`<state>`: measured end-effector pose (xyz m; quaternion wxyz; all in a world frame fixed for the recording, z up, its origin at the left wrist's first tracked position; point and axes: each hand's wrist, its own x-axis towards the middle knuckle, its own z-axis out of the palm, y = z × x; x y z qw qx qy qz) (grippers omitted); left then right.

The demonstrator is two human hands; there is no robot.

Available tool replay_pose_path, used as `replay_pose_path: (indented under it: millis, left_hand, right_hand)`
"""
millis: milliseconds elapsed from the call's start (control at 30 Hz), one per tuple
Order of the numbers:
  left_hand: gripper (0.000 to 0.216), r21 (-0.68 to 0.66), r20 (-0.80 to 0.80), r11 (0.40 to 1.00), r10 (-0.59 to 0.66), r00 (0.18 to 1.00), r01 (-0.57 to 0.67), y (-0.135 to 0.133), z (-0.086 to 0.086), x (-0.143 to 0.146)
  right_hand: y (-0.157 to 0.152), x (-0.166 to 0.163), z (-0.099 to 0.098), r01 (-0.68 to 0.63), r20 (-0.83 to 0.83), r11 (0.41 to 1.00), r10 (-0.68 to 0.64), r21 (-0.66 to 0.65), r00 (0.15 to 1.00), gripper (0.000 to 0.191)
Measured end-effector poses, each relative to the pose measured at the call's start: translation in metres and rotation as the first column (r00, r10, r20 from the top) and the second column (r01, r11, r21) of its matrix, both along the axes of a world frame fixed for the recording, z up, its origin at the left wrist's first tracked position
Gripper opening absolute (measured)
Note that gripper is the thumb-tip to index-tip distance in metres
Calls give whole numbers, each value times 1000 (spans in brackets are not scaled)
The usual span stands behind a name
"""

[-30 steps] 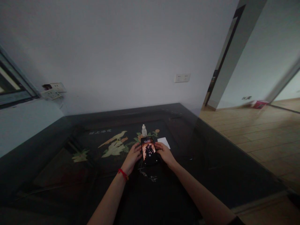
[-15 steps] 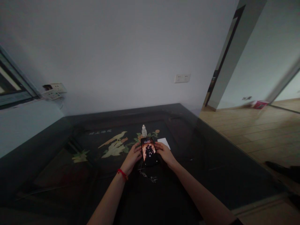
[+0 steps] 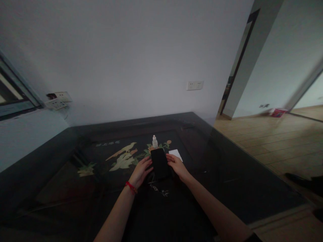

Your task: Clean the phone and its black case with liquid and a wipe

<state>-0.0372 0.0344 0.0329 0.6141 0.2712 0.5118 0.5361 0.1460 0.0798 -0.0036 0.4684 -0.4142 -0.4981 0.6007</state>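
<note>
- The left grip (image 3: 141, 170) is loosely curled, its fingers and thumb set along one long edge of a black phone (image 3: 159, 164).
- The right grip (image 3: 178, 166) is bent in much the same half-closed way, with its fingertips on the phone's opposite long edge.
- The phone sits between both grips, held from its two sides, screen up and dark; whether its underside touches the desk (image 3: 202, 198) cannot be told.
- Straight ahead of the grips, just beyond the phone's far end, a small white bottle (image 3: 154, 144) stands upright on the desk.
- Just past the right grip's fingers lies a white card (image 3: 176, 154), flat, apart from the phone.
- On the near side of the phone, between the two wrists, lies a thin chain-like strap (image 3: 159, 191); whether it joins the phone is too dim to tell.
- A red bracelet (image 3: 131, 188) circles the wrist behind the left grip.
- Ahead and to the left of the left grip, the desk top bears a pale bird design (image 3: 123, 156).
- Well beyond the grips, a white wall socket plate (image 3: 195, 85) is set in the wall, up to the right of the bottle.
</note>
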Motion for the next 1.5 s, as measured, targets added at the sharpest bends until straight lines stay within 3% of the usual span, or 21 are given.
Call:
replay_pose_path:
  millis: [133,233,300,500,633,767,867,1100,1500]
  left_hand:
    - [30,89,-54,993,-73,996,77,0,-6,10]
    - [55,141,-185,990,27,982,-1,2,-14,14]
    - [63,157,-263,987,61,963,-20,3,-15,12]
    - [66,195,-346,967,-88,934,163,-2,7,6]
    - [69,274,-505,915,-123,854,294,-6,20,4]
    - [67,302,-570,858,-187,800,415,-7,19,2]
    - [65,329,-602,838,-170,780,436,-8,18,2]
    - [65,299,-652,850,-151,743,434,-11,25,4]
    - [66,292,-562,854,-211,800,431,-12,27,-4]
  right_hand:
    - [-11,-5,8,-6,-40,992,1,-123,999,44]
    - [-20,-9,15,-26,-122,985,5,-170,992,44]
    - [-22,-8,21,-33,-156,987,8,-157,988,41]
    - [-4,14,53,-31,-49,998,28,-57,998,38]
    - [9,28,70,-209,53,977,206,52,977,34]
    - [8,37,71,-290,75,946,282,147,957,32]
    - [4,41,66,-318,49,933,314,167,948,33]
    - [-1,41,71,-319,-35,936,327,151,944,35]
    - [-10,33,81,-310,97,934,297,178,950,43]
